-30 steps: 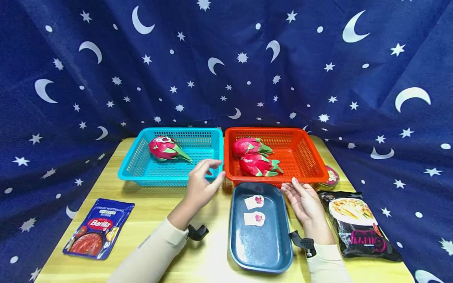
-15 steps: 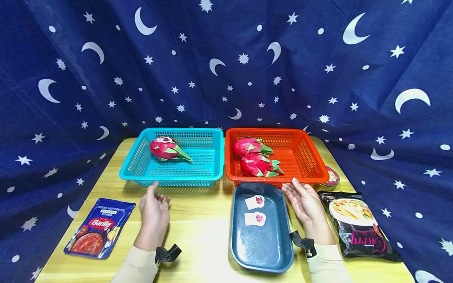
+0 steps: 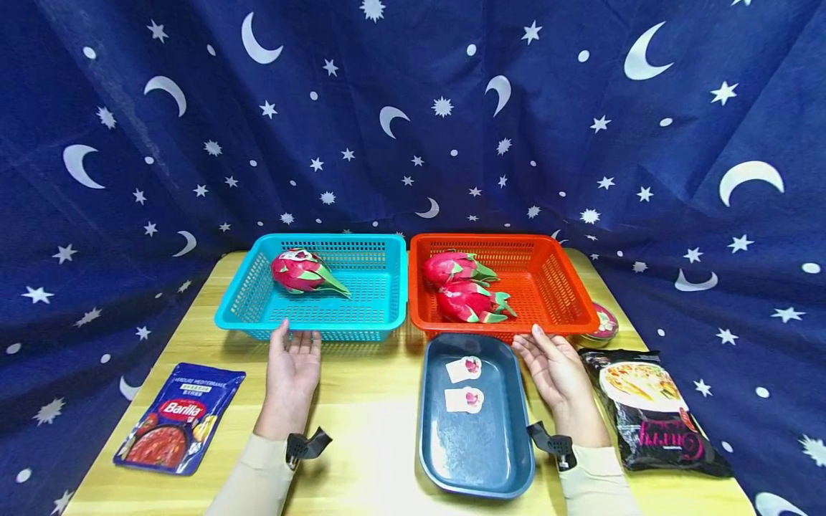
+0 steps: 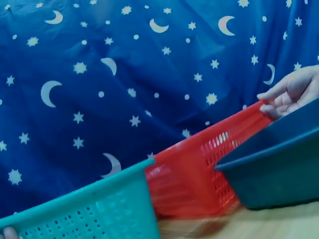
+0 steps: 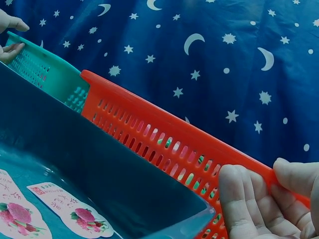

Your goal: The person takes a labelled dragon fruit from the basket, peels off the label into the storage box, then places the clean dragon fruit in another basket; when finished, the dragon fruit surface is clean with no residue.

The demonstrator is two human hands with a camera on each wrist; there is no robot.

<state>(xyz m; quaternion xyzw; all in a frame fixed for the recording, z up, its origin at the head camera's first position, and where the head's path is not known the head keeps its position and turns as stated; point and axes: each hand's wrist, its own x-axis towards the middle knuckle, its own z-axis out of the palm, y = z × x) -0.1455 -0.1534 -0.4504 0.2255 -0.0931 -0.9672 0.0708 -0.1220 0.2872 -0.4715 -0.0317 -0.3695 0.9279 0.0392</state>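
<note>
At the front of the turquoise basket [image 3: 310,331] is my left hand [image 3: 292,383], palm up. Its straight fingers lie against the front wall below the rim; in the right wrist view its thumb [image 5: 17,24] is raised above the rim. My right hand [image 3: 556,369] grips the red basket [image 3: 548,269] by its front rim, thumb over the edge and fingers against the slotted wall. A pink dragon fruit [image 3: 300,272] with green tips lies in the turquoise basket. Two more, a rear dragon fruit [image 3: 452,266] and a front dragon fruit [image 3: 466,301], lie in the red one.
A dark blue tray [image 3: 477,459] with two dragon-fruit stickers [image 3: 464,399] stands in front of the red basket. A blue Barilla pouch [image 3: 181,419] lies left, a black curry packet [image 3: 652,408] right. A round tin [image 3: 605,326] sits partly behind the red basket. A starry curtain [image 3: 413,115] hangs behind.
My left hand came down and left from between the two baskets, then turned palm up and moved to the turquoise basket's front rim. My right hand stayed on the red basket.
</note>
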